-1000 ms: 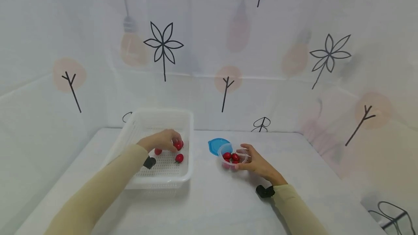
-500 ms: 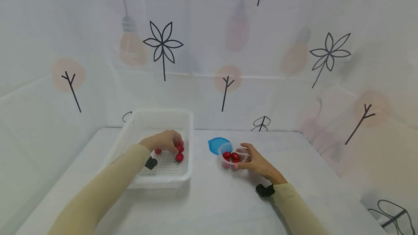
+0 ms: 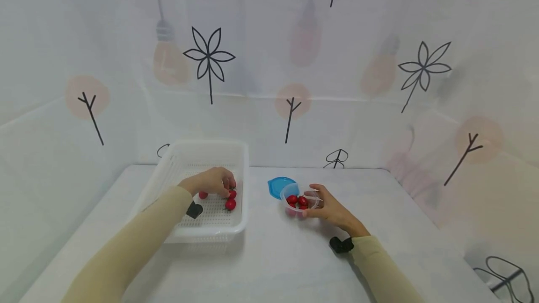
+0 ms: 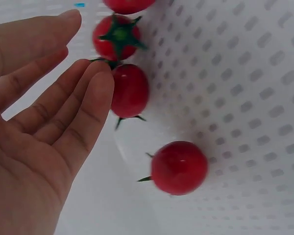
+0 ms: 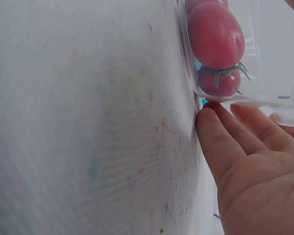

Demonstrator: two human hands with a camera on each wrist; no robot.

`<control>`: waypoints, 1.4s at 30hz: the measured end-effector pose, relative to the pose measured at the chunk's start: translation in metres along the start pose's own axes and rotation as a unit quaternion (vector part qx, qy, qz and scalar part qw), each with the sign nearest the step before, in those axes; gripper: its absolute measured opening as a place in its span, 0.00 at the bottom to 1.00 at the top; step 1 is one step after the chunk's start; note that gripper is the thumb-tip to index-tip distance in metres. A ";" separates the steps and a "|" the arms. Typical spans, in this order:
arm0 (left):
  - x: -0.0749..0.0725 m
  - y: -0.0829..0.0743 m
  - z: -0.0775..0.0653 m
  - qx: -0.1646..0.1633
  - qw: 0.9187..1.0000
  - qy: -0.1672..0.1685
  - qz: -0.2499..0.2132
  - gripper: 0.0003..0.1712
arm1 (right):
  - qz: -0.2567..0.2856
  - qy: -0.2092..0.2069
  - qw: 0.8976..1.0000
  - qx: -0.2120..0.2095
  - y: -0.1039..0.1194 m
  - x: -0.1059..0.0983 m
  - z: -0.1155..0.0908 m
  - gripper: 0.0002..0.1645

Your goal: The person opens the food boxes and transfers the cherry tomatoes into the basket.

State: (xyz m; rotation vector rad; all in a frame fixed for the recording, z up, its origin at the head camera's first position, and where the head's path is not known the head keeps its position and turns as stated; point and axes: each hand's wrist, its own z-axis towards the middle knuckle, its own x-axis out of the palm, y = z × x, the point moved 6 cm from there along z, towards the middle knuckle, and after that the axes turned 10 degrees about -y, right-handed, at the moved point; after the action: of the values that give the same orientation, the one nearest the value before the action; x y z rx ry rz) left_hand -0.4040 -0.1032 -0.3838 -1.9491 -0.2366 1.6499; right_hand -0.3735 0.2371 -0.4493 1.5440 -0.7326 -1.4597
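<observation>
My left hand [image 3: 210, 182] reaches into a white perforated basket [image 3: 200, 233]. In the left wrist view, its fingers [image 4: 95, 98] are nearly straight, and the thumb stands apart from them. The fingertips meet the edge of a cherry tomato [image 4: 131, 90]; another tomato [image 4: 118, 39] with a green calyx sits beside it. Nearer the camera lies a separate tomato [image 4: 180, 168]. My right hand [image 3: 332, 210] holds the side of a small clear plastic container [image 3: 284, 206], thumb and fingers around it. Several cherry tomatoes [image 5: 216, 35] are inside that container.
A blue lid [image 3: 280, 186] lies on the white table [image 3: 273, 256] behind the clear container. Another cherry tomato [image 3: 203, 195] rests in the basket beneath the left wrist. A patterned cloth backdrop [image 3: 261, 125] rises behind the table.
Around the left fingertips, the tomatoes have shifted slightly and more of them shows. The left hand itself has moved very little. My right hand and the container stay where they were.
</observation>
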 end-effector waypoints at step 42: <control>0.037 -0.172 0.027 0.209 0.977 0.000 -0.036 0.11 | -0.001 0.001 1.000 -0.005 -0.002 -0.001 0.000 0.58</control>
State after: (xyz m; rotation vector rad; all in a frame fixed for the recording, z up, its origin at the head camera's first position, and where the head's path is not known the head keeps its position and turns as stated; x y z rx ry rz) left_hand -0.3829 0.0640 -0.3274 -1.6047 0.0408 1.5086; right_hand -0.3741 0.2384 -0.4505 1.5389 -0.7211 -1.4600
